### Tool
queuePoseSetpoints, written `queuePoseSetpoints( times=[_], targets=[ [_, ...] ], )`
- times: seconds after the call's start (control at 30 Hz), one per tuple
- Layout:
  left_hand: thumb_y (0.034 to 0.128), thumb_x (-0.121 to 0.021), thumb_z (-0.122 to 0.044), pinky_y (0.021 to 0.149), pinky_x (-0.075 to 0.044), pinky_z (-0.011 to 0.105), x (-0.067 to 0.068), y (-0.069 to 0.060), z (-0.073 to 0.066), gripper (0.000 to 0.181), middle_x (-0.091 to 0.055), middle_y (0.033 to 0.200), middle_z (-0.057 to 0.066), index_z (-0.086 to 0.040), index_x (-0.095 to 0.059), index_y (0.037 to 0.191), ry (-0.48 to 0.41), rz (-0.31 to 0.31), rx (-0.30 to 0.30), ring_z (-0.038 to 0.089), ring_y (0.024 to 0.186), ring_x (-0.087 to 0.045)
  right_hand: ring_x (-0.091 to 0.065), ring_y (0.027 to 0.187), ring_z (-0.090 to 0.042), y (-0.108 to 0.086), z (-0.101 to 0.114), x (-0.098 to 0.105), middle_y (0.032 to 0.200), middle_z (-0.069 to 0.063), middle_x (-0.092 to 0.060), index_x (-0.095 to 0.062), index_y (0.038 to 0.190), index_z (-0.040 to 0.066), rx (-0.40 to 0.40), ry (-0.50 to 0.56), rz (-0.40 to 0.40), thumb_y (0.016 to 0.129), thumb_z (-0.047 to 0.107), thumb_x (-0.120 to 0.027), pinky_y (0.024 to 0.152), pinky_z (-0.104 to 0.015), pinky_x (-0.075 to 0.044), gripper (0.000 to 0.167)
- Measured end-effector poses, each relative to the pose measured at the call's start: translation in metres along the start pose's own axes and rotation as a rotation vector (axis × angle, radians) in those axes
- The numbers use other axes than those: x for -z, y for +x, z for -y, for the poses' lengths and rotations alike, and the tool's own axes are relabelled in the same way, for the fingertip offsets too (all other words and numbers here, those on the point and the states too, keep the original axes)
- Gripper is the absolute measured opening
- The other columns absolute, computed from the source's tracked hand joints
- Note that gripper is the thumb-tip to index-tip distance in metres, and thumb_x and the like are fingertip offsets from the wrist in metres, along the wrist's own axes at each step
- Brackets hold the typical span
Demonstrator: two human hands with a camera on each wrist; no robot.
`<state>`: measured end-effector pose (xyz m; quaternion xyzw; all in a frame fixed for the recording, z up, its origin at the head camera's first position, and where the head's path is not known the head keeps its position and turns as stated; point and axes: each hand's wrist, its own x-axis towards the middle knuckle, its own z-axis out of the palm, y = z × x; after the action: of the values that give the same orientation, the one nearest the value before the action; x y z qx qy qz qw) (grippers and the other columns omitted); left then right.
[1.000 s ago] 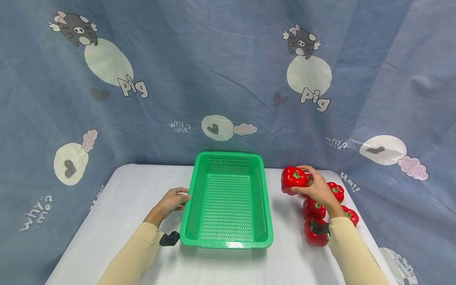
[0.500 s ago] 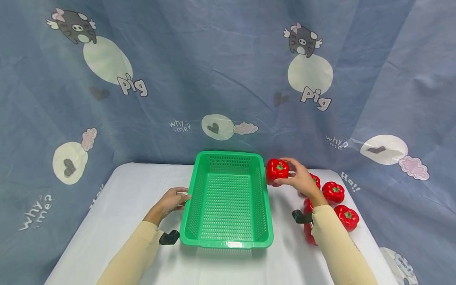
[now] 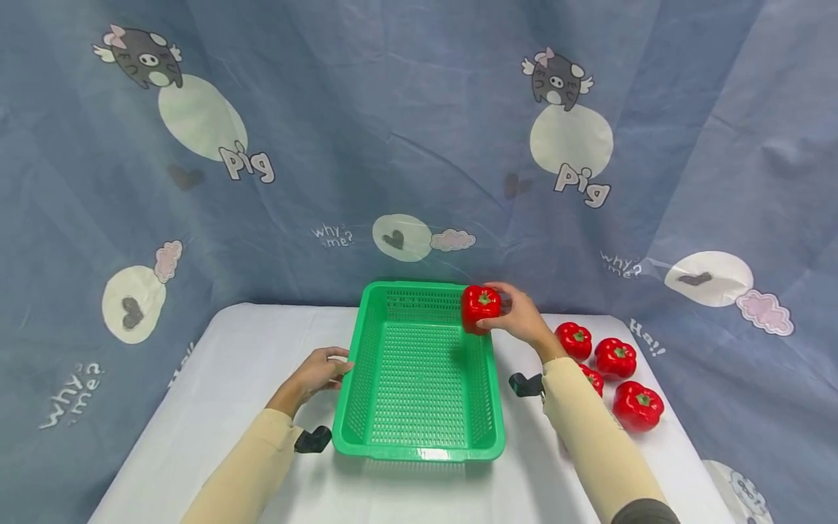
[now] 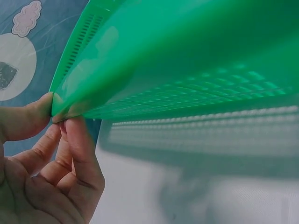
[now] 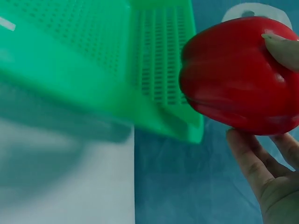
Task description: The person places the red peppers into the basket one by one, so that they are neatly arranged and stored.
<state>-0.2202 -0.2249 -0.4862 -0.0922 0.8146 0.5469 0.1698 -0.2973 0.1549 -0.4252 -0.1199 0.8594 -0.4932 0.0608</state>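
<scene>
Head view shows the right hand (image 3: 521, 318) with a red pepper (image 3: 479, 311) held up at the far right corner of a green basket (image 3: 419, 386). Its grip pinches the pepper, thumb on one side and fingers on the other. The left hand (image 3: 318, 372) pinches the basket's left rim between thumb and fingertips. Right of the basket, other red peppers (image 3: 638, 409) sit on the white desk (image 3: 262, 342), partly hidden by the right sleeve (image 3: 599, 433). Behind hangs a blue printed cloth (image 3: 419, 160).
</scene>
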Motion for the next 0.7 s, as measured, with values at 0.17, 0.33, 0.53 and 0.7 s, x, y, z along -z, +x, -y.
queuePoseSetpoints(
  times=[0.17, 0.33, 0.53, 0.7],
  targets=[
    [0.0949, -0.054, -0.009, 0.067, -0.052, 0.030, 0.000, 0.001, 0.000, 0.038, -0.068, 0.089, 0.009, 0.007, -0.049, 0.129, -0.008, 0.000, 0.005, 0.016, 0.074, -0.062, -0.051, 0.117, -0.039, 0.014, 0.003, -0.012, 0.133, -0.020, -0.051, -0.042, 0.141, 0.006, 0.030, 0.022, 0.008, 0.075, 0.007, -0.080, 0.089, -0.050, -0.050, 0.077],
    [0.0952, -0.055, -0.010, 0.067, -0.052, 0.030, -0.002, 0.002, 0.000, 0.038, -0.068, 0.090, 0.009, 0.006, -0.050, 0.129, -0.001, -0.011, 0.013, 0.016, 0.075, -0.062, -0.050, 0.117, -0.039, 0.024, 0.002, -0.024, 0.132, -0.020, -0.051, -0.044, 0.140, 0.006, 0.002, 0.033, 0.001, 0.074, 0.006, -0.080, 0.089, -0.050, -0.050, 0.075],
    [0.0953, -0.054, -0.009, 0.067, -0.052, 0.030, -0.002, 0.002, 0.001, 0.036, -0.068, 0.090, 0.009, 0.005, -0.051, 0.129, -0.001, -0.015, 0.019, 0.016, 0.074, -0.062, -0.049, 0.119, -0.039, 0.029, 0.003, -0.040, 0.135, -0.020, -0.049, -0.046, 0.139, 0.008, -0.020, 0.024, -0.009, 0.074, 0.005, -0.079, 0.092, -0.052, -0.047, 0.073],
    [0.0947, -0.054, -0.008, 0.066, -0.052, 0.030, -0.002, 0.000, 0.001, 0.037, -0.068, 0.091, 0.010, 0.006, -0.050, 0.129, -0.013, -0.010, 0.007, 0.016, 0.073, -0.062, -0.051, 0.119, -0.039, 0.035, 0.003, -0.053, 0.134, -0.019, -0.050, -0.047, 0.138, 0.008, -0.027, 0.009, -0.002, 0.074, 0.005, -0.080, 0.092, -0.052, -0.048, 0.072]
  ],
)
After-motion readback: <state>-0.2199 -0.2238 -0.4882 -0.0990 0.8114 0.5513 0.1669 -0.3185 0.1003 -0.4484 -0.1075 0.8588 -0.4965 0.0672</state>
